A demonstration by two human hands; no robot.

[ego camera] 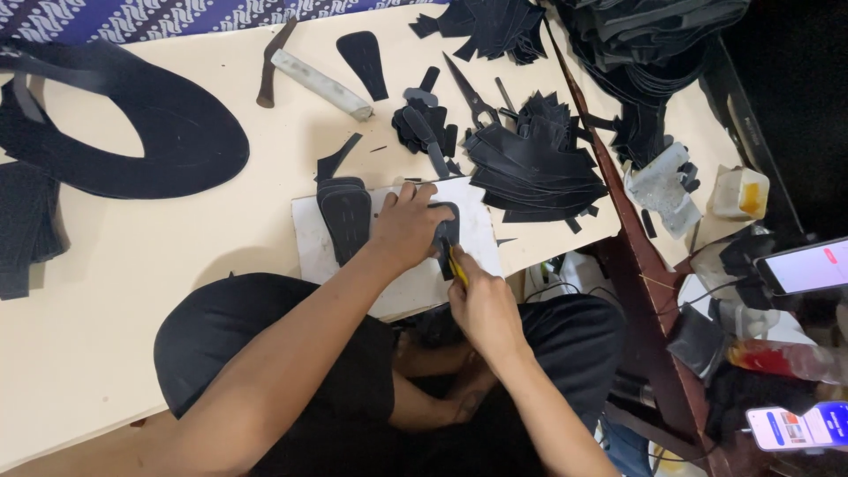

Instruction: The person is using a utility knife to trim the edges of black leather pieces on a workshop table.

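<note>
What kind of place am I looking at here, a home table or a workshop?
Most likely a small footwear or leather workshop. Stacks of cut black pieces cover the cream table, with scissors and a hammer nearby. The left hand pins a black piece on a white cutting board.

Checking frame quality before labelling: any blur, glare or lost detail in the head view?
Head view: evenly lit and mostly sharp; the right hand looks slightly soft; black cut pieces merge into one dark mass; phone screen at right is blown out white; top-right corner falls into shadow.
</note>
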